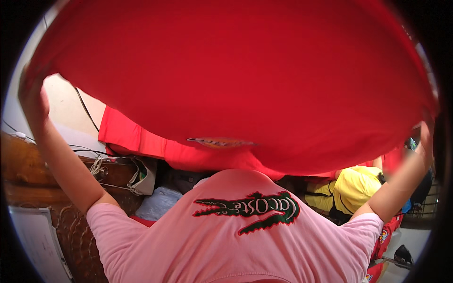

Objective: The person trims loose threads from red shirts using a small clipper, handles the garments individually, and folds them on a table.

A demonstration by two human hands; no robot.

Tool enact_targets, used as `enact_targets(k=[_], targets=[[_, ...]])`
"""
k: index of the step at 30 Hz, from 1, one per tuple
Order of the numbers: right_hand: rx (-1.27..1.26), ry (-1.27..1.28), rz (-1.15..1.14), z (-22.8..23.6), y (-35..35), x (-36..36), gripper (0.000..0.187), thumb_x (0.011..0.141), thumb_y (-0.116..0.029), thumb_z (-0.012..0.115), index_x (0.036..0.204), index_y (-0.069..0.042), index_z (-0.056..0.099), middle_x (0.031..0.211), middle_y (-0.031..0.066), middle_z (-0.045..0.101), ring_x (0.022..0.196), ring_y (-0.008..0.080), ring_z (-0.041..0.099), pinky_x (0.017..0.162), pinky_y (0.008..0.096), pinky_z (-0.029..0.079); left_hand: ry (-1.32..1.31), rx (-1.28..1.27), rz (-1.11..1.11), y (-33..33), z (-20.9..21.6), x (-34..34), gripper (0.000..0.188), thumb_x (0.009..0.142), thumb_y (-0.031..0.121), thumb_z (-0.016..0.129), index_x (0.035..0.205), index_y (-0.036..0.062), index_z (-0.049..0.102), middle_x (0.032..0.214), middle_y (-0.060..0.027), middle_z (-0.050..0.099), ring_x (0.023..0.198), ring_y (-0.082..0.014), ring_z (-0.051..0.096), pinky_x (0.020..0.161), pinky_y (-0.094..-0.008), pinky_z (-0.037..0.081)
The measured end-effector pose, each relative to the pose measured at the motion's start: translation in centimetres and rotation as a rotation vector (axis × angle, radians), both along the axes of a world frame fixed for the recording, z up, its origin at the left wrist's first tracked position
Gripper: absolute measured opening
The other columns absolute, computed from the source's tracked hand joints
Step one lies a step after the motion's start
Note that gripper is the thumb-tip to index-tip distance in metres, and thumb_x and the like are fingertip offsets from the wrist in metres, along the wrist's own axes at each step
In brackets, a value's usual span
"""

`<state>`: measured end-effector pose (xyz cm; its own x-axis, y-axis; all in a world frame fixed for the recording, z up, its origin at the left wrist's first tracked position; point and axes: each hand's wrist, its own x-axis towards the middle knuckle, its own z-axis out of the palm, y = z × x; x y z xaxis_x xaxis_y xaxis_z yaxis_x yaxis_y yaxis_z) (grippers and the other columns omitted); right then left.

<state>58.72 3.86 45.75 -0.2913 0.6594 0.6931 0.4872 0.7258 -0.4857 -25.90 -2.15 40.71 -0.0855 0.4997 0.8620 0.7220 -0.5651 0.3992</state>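
Note:
A wide red cloth [245, 80] with a small coloured emblem near its lower edge fills the upper view, stretched between my raised arms. It looks like a garment, but its collar or sleeves cannot be made out. At the far left my left hand [34, 92] is closed on one side of it, the fingertips lost behind the fabric. My right hand [427, 129], blurred at the far right, grips the opposite side. Below the cloth's sagging lower edge, another spread of red fabric [137, 139] lies beyond.
A person in a yellow top [356, 188] is close by on the right. Carved brown wooden furniture [78, 231] stands at left, with cables, a pale bag [144, 177] and a clear plastic bag [160, 203]. More red garments [386, 238] with emblems lie at the lower right.

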Motion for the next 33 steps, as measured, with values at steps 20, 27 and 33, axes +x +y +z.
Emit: enact_targets(k=[20, 27, 33], targets=[[-0.813, -0.282, 1.240, -32.6, -5.5, -39.4, 0.038, 0.106, -0.033, 0.050, 0.125, -0.006, 0.069, 0.123, 0.0181, 0.067, 0.118, 0.0316, 0.061, 0.105, 0.0414, 0.045, 0.154, -0.854, -1.310, 10.9, -17.4, 43.1, 0.032, 0.074, -0.011, 0.050, 0.102, -0.0017, 0.063, 0.096, -0.0089, 0.065, 0.094, -0.0182, 0.062, 0.084, -0.0329, 0.049], [-1.376, 0.118, 1.229, -35.5, -5.2, -28.8, 0.044, 0.105, -0.022, 0.056, 0.145, -0.004, 0.054, 0.143, 0.0134, 0.059, 0.136, 0.0252, 0.051, 0.116, 0.0372, 0.039, -0.308, -1.622, -1.257, 3.5, -34.0, 33.2, 0.047, 0.100, 0.006, 0.058, 0.146, 0.0083, 0.048, 0.126, -0.0128, 0.070, 0.119, -0.0175, 0.064, 0.102, -0.0334, 0.049], [-1.196, 0.640, -0.144, -45.7, -2.4, -19.7, 0.030, 0.096, -0.015, 0.068, 0.124, -0.003, 0.063, 0.107, 0.0045, 0.070, 0.092, 0.0141, 0.066, 0.081, 0.0295, 0.051, -0.716, -1.033, 0.176, -1.3, -48.6, 20.9, 0.031, 0.091, 0.014, 0.074, 0.118, 0.0032, 0.065, 0.111, -0.0081, 0.069, 0.103, -0.0185, 0.064, 0.092, -0.0325, 0.051]])
